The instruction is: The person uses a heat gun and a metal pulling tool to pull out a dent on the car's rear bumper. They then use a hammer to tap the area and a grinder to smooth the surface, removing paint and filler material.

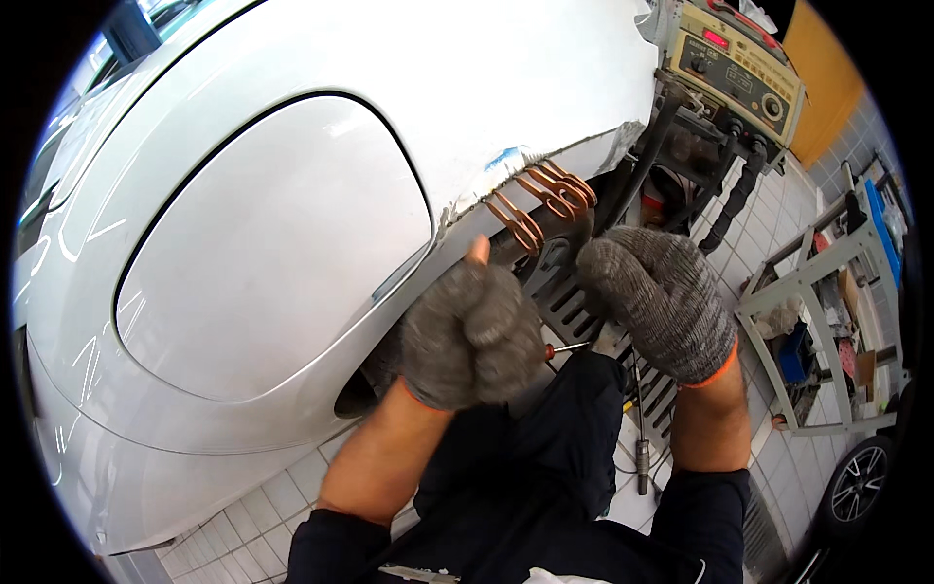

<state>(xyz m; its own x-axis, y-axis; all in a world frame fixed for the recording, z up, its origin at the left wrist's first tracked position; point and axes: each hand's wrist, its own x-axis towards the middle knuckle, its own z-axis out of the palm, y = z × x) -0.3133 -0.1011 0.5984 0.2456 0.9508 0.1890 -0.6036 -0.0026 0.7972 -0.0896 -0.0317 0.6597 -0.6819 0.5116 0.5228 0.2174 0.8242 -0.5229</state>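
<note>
Below the damaged edge of the white car panel (321, 195), both gloved hands work close together. The left hand (472, 336) is closed in a fist, one bare fingertip showing through the glove, and a thin tool with a red part (564, 347) sticks out beside it; whether the fist grips it I cannot tell. The right hand (662, 302) curls its fingers near the copper rings (545, 200), which hang from the sanded strip; what it grips is hidden. To do this well, I think the hands should stay steady and pull evenly. Above right stands a beige machine (739, 68) with a small red display and black knobs.
</note>
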